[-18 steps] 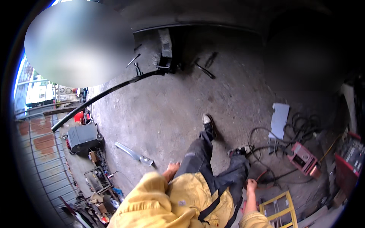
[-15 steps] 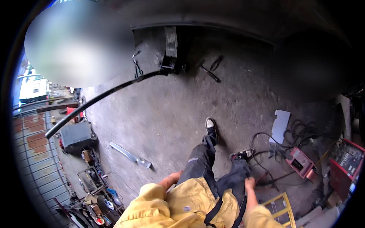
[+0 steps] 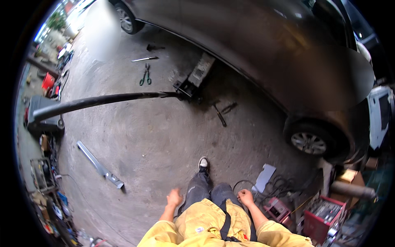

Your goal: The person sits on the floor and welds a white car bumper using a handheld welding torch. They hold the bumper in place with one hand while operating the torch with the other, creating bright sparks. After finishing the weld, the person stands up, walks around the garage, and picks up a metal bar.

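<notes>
My left hand (image 3: 174, 198) hangs beside my left thigh, fingers loosely apart, holding nothing. By my right thigh is my right hand (image 3: 245, 197), its fingers curled in with nothing visible in them. Neither touches a tool. On the floor to the left lies a long silver sheet-metal piece (image 3: 97, 162). Farther off, a floor jack (image 3: 191, 84) stands at the car's side, its long black handle (image 3: 107, 99) reaching left. A hammer (image 3: 219, 116) and a dark plier-like tool (image 3: 229, 108) lie right of the jack; green-handled snips (image 3: 145, 75) lie left of it.
A dark car (image 3: 247, 49) spans the far side. At right are a red machine (image 3: 325, 218), a smaller red unit (image 3: 278, 208), coiled cables (image 3: 284, 185) and a pale flat panel (image 3: 263, 178). A grey wheeled box (image 3: 43, 113) and clutter line the left.
My view has turned and tilted up, bringing the car and its wheels into sight. My legs have stepped, and both hands have swung forward off my thighs. The floor tools appear unmoved.
</notes>
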Demonstrator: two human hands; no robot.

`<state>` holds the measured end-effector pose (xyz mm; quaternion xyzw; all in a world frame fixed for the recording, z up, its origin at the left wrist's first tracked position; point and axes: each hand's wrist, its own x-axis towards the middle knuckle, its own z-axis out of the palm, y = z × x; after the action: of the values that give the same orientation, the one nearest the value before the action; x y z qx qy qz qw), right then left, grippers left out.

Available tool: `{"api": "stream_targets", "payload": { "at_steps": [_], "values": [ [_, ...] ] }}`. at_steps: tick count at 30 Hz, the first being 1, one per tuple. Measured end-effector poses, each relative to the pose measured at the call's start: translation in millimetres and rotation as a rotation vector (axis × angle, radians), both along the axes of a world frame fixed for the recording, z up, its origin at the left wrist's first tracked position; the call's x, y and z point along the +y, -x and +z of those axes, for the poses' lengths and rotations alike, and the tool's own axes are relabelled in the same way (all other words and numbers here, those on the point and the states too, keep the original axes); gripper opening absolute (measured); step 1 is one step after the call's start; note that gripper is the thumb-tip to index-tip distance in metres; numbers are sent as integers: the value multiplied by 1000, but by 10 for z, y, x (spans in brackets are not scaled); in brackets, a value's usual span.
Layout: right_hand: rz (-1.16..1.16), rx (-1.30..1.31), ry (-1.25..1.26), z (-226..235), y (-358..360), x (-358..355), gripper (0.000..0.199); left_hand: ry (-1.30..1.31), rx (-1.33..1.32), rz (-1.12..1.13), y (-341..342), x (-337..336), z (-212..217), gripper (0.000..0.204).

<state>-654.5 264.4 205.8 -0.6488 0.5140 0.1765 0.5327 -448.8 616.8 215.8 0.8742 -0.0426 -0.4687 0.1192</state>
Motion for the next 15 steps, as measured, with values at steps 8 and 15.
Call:
{"api": "stream_targets", "payload": {
  "at_steps": [8, 15],
  "values": [
    [221, 83, 108, 414, -314, -631, 16, 1242, -1294, 863, -3576, 712, 3224, 54],
    [89, -39, 116, 656, -627, -785, 18, 1830, -1176, 767, -4678, 576, 3899, 17]
  ]
}}
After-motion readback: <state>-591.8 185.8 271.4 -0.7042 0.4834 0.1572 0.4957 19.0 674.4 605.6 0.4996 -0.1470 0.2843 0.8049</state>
